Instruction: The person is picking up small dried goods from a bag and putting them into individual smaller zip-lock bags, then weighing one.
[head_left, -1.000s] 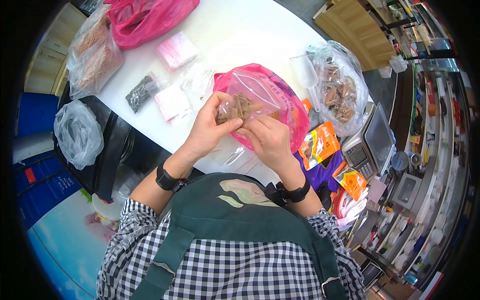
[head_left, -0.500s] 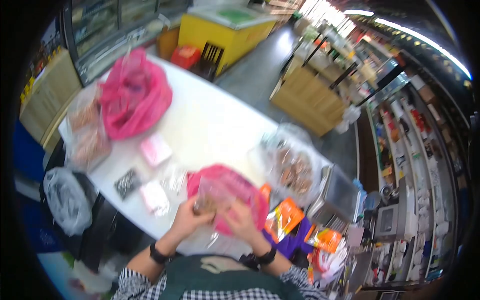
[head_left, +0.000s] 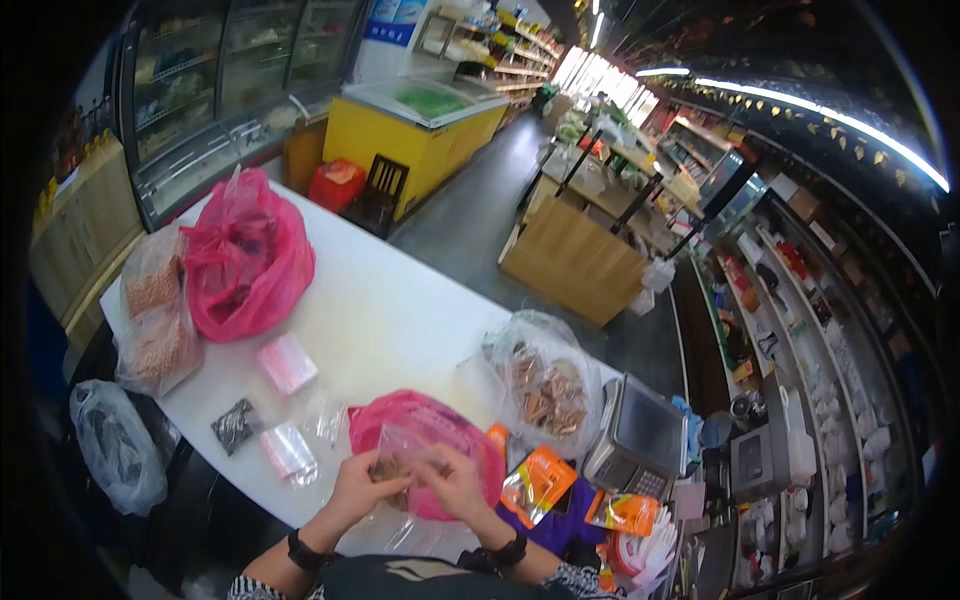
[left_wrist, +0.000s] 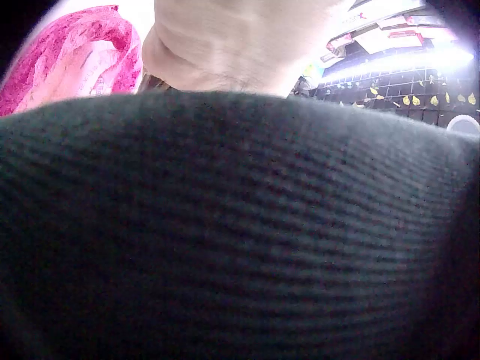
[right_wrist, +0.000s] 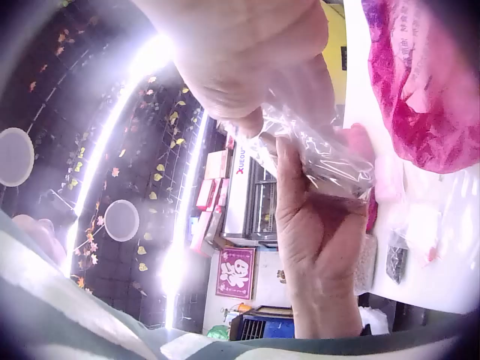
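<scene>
My left hand grips the lower side of a clear zip bag holding brown, bark-like pieces. On the bag's other side, my right hand pinches the plastic near its top. The right wrist view shows the bag crinkled between the left hand and the right hand. Behind and below the hands lies an opened pink plastic bag. Dark green apron cloth covers most of the left wrist view, leaving only the heel of the left hand showing.
To the right are a clear bag of brown pieces, a scale and orange packets. Leftward on the white table sit packs of small bags, a black packet, a large pink bag and bags of pinkish-brown grains.
The head view has tilted up, bringing in the shop aisle and a yellow freezer. Both hands keep hold of the zip bag; the right hand has moved up from the bag's lower side toward its top.
</scene>
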